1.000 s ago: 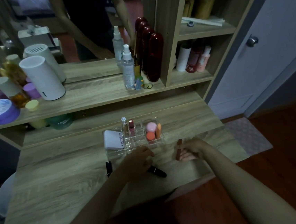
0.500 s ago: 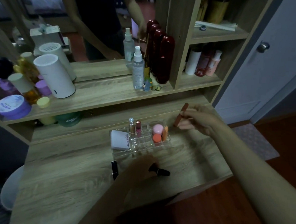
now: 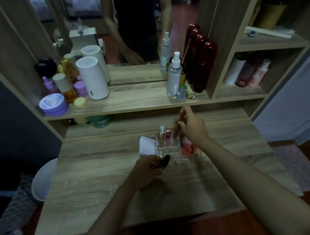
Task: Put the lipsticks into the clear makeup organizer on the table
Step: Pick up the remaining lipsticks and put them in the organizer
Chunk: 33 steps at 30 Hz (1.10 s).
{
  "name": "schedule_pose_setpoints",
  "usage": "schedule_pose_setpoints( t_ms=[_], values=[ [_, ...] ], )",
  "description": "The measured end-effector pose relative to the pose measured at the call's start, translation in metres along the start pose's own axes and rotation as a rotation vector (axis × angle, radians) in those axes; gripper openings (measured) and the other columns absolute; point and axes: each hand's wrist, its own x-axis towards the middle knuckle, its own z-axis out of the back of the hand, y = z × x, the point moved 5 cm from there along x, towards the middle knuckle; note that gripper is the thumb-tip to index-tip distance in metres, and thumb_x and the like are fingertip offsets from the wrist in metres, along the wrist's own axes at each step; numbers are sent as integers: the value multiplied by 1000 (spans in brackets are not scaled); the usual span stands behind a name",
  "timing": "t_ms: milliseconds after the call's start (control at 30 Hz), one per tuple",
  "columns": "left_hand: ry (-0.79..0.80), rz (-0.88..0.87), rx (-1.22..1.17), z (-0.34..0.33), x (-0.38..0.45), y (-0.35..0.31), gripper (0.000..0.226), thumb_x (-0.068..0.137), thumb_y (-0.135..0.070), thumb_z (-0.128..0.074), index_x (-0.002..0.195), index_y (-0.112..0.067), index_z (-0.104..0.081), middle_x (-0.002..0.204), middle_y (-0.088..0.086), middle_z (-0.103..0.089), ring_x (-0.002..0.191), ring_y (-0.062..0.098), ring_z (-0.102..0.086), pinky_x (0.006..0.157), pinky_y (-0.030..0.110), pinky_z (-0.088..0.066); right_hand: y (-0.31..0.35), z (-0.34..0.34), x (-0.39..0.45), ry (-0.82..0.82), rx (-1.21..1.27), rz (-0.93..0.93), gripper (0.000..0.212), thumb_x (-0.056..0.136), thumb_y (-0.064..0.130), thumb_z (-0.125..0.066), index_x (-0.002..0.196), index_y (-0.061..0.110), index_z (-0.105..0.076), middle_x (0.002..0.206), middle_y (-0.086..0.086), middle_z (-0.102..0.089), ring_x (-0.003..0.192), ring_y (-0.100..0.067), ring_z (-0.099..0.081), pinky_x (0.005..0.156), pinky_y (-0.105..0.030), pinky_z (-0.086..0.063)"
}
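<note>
The clear makeup organizer stands mid-table. Two tubes stand in its back slots: a pale one and a pink lipstick. A white box fills its left end, orange and pink sponges its right. My right hand hovers over the back slots, shut on a brown-red lipstick, blurred and nearly upright. My left hand rests at the organizer's front edge, shut on a black lipstick pointing toward the organizer. The other black lipstick seen earlier is hidden.
A shelf behind the table carries a white cylinder, jars, spray bottle and dark red bottles. A mirror stands above. A white round bin sits left of the table; the floor and a rug lie right.
My right hand carried the brown-red lipstick left, over the organizer's back slots. My left hand lifted the black lipstick off the table toward the organizer's front.
</note>
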Motion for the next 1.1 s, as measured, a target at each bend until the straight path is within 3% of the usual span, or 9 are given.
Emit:
schedule_pose_setpoints(
  t_ms=[200, 367, 533, 633, 700, 833, 933, 1000, 1100],
  values=[
    [-92, 60, -149, 16, -6, 2, 30, 75, 1, -70, 104, -3, -67, 103, 15, -73, 93, 21, -70, 90, 32, -56, -4, -16, 1, 92, -134, 6, 31, 86, 7, -60, 113, 10, -45, 99, -19, -67, 93, -36, -64, 67, -31, -40],
    [-113, 49, -189, 22, -3, 7, 25, 75, 4, -69, 100, -1, -66, 99, 16, -73, 83, 14, -67, 67, 0, -49, -7, -29, -3, 187, -212, 1, 27, 87, 8, -59, 111, 10, -47, 104, -19, -67, 98, -36, -62, 76, -40, -50],
    [-114, 51, -184, 34, 2, 9, 21, 75, -4, -72, 93, -14, -66, 92, 5, -71, 83, 16, -68, 71, 23, -55, -10, -34, -6, 215, -266, -22, 20, 87, 12, -59, 107, 10, -54, 102, -17, -69, 97, -34, -64, 81, -45, -55],
    [-127, 54, -167, 42, 5, 14, 25, 75, -6, -72, 87, -25, -61, 81, -11, -65, 69, -9, -63, 58, 4, -48, -10, -36, -5, 203, -330, -11, 19, 88, 16, -58, 106, 12, -55, 100, -15, -70, 93, -33, -64, 80, -40, -51],
    [-140, 48, -170, 47, 7, 16, 24, 76, -6, -72, 93, -21, -64, 83, -13, -65, 66, -15, -61, 56, 0, -46, -10, -36, -3, 199, -386, 5, 19, 87, 18, -57, 105, 14, -57, 100, -14, -71, 95, -33, -63, 85, -39, -46],
    [-159, 27, -189, 55, 12, 16, 27, 79, -4, -68, 105, -11, -64, 94, -2, -67, 79, 7, -65, 66, 12, -50, -13, -34, -3, 235, -431, 10, 24, 86, 22, -56, 109, 15, -58, 105, -12, -71, 101, -30, -63, 95, -39, -38],
    [-170, -4, -234, 60, 14, 13, 32, 78, 0, -66, 108, -12, -62, 90, -9, -66, 77, 6, -64, 63, 12, -53, -12, -30, -7, 277, -414, 11, 34, 86, 24, -60, 119, 16, -55, 117, -9, -68, 111, -28, -59, 101, -39, -36],
    [-176, -20, -250, 61, 15, 10, 35, 78, 2, -65, 108, -17, -60, 87, -13, -64, 74, 3, -63, 61, 10, -54, -4, -19, -11, 192, -441, 62, 39, 84, 25, -62, 122, 15, -54, 122, -9, -62, 114, -29, -55, 98, -40, -37],
    [-187, -44, -257, 62, 17, 6, 37, 78, 2, -65, 102, -24, -57, 86, -13, -63, 66, -6, -64, 58, 5, -52, 23, -3, -32, -90, -431, 293, 18, 82, 25, -65, 94, 12, -62, 94, -9, -63, 87, -26, -58, 77, -41, -48]
  ],
)
